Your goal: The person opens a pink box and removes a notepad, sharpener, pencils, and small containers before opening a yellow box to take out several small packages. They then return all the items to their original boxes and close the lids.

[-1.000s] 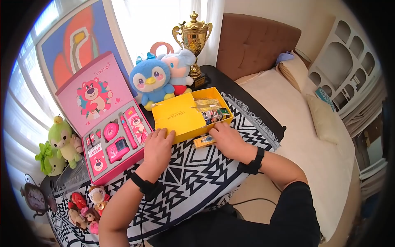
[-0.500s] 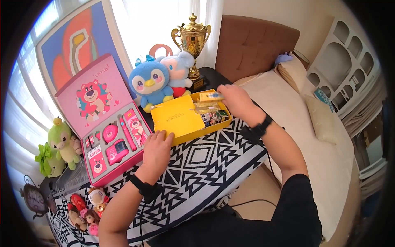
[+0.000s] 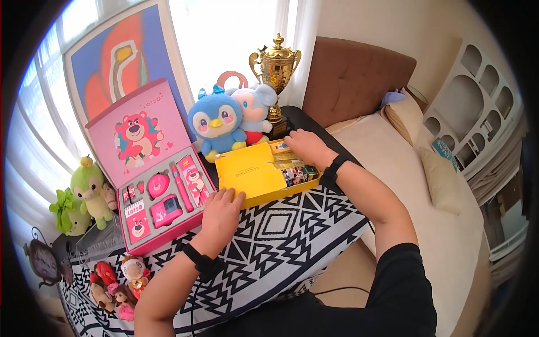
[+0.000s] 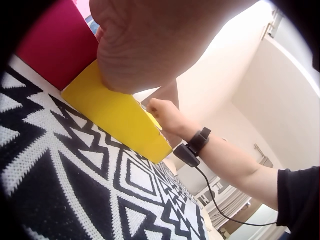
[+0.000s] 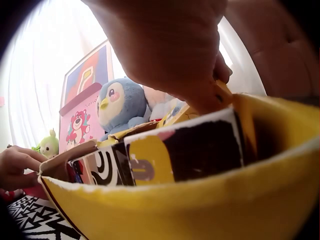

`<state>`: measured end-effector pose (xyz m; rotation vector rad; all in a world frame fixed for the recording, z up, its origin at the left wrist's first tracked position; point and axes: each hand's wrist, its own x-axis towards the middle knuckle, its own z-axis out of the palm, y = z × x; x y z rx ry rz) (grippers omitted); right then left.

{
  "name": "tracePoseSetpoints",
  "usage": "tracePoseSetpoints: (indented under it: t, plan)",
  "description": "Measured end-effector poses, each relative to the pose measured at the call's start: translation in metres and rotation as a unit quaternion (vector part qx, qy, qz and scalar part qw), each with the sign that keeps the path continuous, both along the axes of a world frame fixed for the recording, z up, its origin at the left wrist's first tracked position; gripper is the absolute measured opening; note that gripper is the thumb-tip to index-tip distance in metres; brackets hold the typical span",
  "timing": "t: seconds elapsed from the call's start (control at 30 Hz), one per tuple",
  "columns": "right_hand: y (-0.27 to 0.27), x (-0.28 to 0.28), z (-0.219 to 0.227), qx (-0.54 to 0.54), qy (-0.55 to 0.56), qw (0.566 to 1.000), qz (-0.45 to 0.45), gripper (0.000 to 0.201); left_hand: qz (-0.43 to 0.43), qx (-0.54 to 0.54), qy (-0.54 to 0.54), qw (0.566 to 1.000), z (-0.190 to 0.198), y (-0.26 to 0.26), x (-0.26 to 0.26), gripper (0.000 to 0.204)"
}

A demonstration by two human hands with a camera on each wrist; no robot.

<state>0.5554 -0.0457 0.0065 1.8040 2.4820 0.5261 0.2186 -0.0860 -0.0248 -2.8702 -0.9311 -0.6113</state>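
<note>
At the center of the head view, the left hand (image 3: pixel 222 210) rests with relaxed fingers on the yellow box (image 3: pixel 252 171); the right hand (image 3: pixel 303 147) (inside its far corner) pinches a small yellow packet (image 3: pixel 281 147).

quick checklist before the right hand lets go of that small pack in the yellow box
1. Right hand over the far end of the yellow box: ok.
2. Small pack still pinched by the fingers: ok, right wrist view shows it.
3. Left hand steadying the box's near edge: ok.
4. Box flat on the patterned cloth: ok.
5. Free slot beneath the pack: cannot tell, hand hides it.
6. Blue penguin plush clear of the box: ok.
</note>
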Motion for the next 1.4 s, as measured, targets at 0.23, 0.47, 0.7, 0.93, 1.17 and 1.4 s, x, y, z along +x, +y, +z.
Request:
tracePoseSetpoints:
  t: [0.23, 0.47, 0.7, 0.93, 1.17, 1.4]
  plan:
    - [0.004, -0.003, 0.009, -0.079, 0.009, 0.997, -0.005, 0.016, 0.006, -0.003, 0.000, 1.000, 0.000, -0.001, 0.000, 0.037]
    - [0.011, -0.005, 0.003, -0.148, 0.077, 0.984, -0.059, 0.021, 0.007, -0.009, -0.003, 1.000, 0.001, -0.001, -0.001, 0.038]
    - [-0.015, 0.011, 0.002, 0.002, 0.246, 0.953, -0.179, 0.024, 0.076, 0.030, -0.088, 0.993, 0.003, 0.000, 0.002, 0.040]
    - [-0.026, 0.016, -0.032, 0.086, 0.364, 0.910, -0.178, 0.030, 0.187, -0.154, 0.033, 0.970, 0.019, 0.011, 0.024, 0.057]
    - [-0.002, 0.016, -0.011, -0.115, 0.185, 0.973, -0.075, 0.027, 0.191, -0.074, 0.028, 0.978, 0.002, 0.012, 0.020, 0.062]
    - [-0.015, 0.030, -0.035, 0.068, 0.407, 0.902, -0.129, 0.042, 0.198, -0.086, 0.026, 0.976, 0.003, 0.014, 0.021, 0.066]
